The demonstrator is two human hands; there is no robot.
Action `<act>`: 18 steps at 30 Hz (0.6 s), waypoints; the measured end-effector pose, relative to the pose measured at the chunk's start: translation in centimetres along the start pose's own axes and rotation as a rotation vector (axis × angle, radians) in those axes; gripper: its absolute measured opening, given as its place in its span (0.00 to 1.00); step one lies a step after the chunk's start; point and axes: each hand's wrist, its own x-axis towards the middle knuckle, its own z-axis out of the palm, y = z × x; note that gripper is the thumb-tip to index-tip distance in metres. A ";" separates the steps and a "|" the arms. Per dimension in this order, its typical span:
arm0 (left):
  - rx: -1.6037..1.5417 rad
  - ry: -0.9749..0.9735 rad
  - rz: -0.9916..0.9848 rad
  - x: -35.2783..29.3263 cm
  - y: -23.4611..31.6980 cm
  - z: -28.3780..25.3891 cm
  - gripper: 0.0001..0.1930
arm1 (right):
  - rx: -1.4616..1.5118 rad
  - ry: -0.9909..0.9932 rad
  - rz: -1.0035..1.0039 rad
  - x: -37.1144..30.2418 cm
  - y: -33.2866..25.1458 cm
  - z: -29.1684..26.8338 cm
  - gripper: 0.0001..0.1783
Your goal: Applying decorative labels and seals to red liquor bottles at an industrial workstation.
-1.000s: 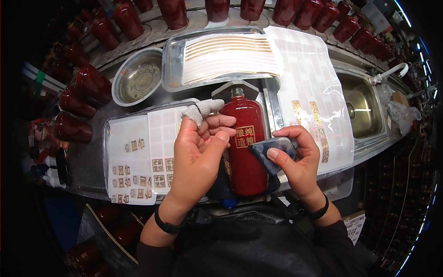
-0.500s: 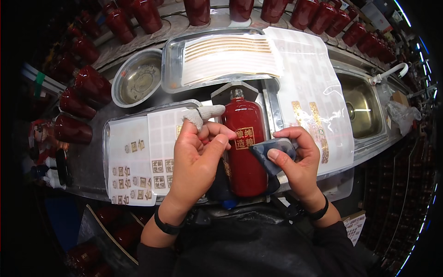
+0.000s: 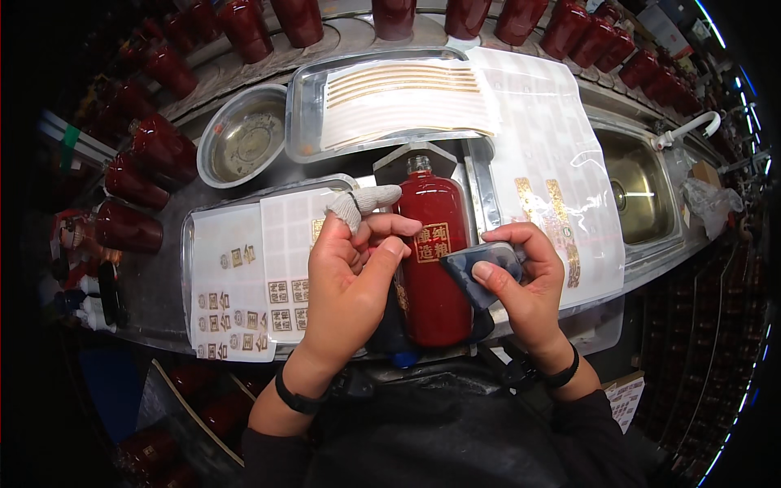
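Observation:
A dark red glass bottle (image 3: 438, 305) lies in front of me, its clear neck pointing away, with a square gold decal on its side. My left hand (image 3: 354, 268) is at the bottle's left side with fingers apart. A grey cloth cover wraps its index finger, and the middle fingertip lies at the decal's upper left corner. In my right hand (image 3: 525, 285) is a dark, translucent flat scraper (image 3: 468, 268), pinched between thumb and fingers. The scraper's corner is against the decal's right edge. Dark padding shows under the bottle.
Decal sheets lie on a left tray (image 3: 189, 244). Behind are a metal bowl (image 3: 213, 167) and a tray (image 3: 303, 106) of gold-striped sheets. A plastic-covered sheet (image 3: 561, 106) lies beside the sink (image 3: 639, 220). Red bottles (image 3: 297, 23) line a conveyor (image 3: 342, 49).
My left middle finger has shifted slightly up along the decal's left edge. My right hand and the scraper look unmoved. The bottles on the conveyor have shifted along it.

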 end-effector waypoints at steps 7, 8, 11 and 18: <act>-0.027 -0.031 -0.005 0.2 0.0 -0.1 0.20 | -0.009 0.006 -0.004 0.1 0.0 0.1 0.15; -0.020 -0.030 -0.005 0.2 0.1 -0.1 0.20 | -0.008 0.005 -0.004 0.2 0.0 0.0 0.15; -0.021 -0.027 -0.011 0.1 0.2 -0.2 0.20 | 0.005 0.002 0.007 0.1 0.0 0.1 0.15; -0.038 0.007 -0.016 -0.1 -0.3 -0.7 0.20 | 0.008 0.003 0.012 0.0 0.1 -0.1 0.15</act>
